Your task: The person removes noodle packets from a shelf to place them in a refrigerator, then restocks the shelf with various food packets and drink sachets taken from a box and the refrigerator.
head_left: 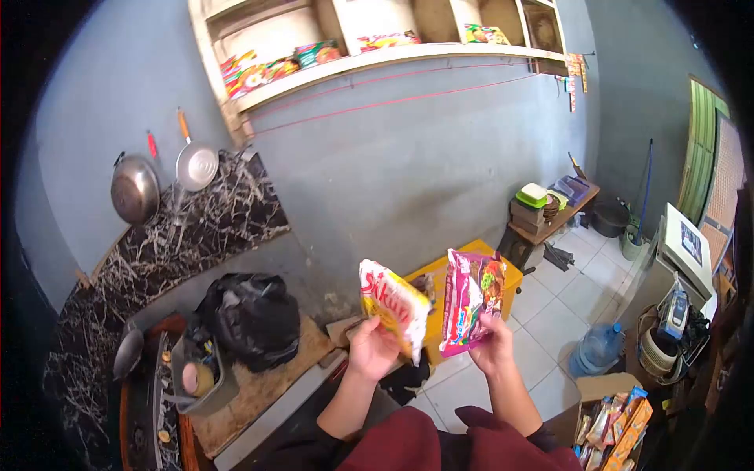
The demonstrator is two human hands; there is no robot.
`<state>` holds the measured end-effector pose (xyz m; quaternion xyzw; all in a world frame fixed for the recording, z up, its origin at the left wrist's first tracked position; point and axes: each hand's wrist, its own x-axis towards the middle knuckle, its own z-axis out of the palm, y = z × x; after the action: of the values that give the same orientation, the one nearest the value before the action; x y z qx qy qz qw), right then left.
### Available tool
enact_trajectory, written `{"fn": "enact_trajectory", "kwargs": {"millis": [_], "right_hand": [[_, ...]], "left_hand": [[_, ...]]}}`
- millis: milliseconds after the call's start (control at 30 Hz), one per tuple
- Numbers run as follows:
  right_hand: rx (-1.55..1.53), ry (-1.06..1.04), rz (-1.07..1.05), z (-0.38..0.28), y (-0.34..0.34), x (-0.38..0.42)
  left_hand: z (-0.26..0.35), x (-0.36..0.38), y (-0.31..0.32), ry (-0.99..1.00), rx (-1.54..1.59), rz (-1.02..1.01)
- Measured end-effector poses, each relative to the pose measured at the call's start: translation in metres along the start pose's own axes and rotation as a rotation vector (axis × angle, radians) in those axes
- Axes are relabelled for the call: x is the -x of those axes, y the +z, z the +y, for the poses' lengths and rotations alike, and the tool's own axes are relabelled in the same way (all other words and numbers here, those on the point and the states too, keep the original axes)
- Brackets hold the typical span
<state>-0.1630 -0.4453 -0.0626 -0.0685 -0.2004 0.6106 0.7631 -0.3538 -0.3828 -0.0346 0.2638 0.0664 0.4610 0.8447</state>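
Observation:
A yellow and white packet with red lettering (393,304) is held upright and tilted in my left hand (372,349), thumb on its front. Beside it, a purple and white noodle packet (473,302) is gripped in my right hand (493,345), with the thumb on its lower right part. The two packets are apart, with a narrow gap between them. Behind both of them stands a yellow table (506,284), partly hidden. On the wall shelf (393,56) above lie several colourful packets (389,41).
At left are a black plastic bag (250,320), a grey bin (206,400) and two hanging pans (135,188). At right, a box of packets (613,385), a blue water jug (595,351), a white appliance (683,243) and a low wooden bench (577,208) stand around.

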Motion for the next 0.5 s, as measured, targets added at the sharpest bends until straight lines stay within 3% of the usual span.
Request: {"fn": "enact_trajectory", "kwargs": {"millis": [100, 167, 300, 500], "right_hand": [[-0.018, -0.006, 0.031, -0.033, 0.001, -0.034], [0.132, -0.128, 0.101, -0.045, -0.011, -0.058], [0.391, -0.16, 0.023, -0.08, -0.022, -0.101], [0.478, -0.16, 0.039, -0.129, -0.051, -0.204]], "left_hand": [[-0.009, -0.052, 0.011, 0.057, -0.063, -0.105], [-0.013, -0.088, 0.023, 0.217, -0.201, -0.048], [-0.011, -0.16, 0.035, 0.414, -0.265, -0.042], [0.005, -0.275, 0.034, 0.514, -0.075, -0.116]]}}
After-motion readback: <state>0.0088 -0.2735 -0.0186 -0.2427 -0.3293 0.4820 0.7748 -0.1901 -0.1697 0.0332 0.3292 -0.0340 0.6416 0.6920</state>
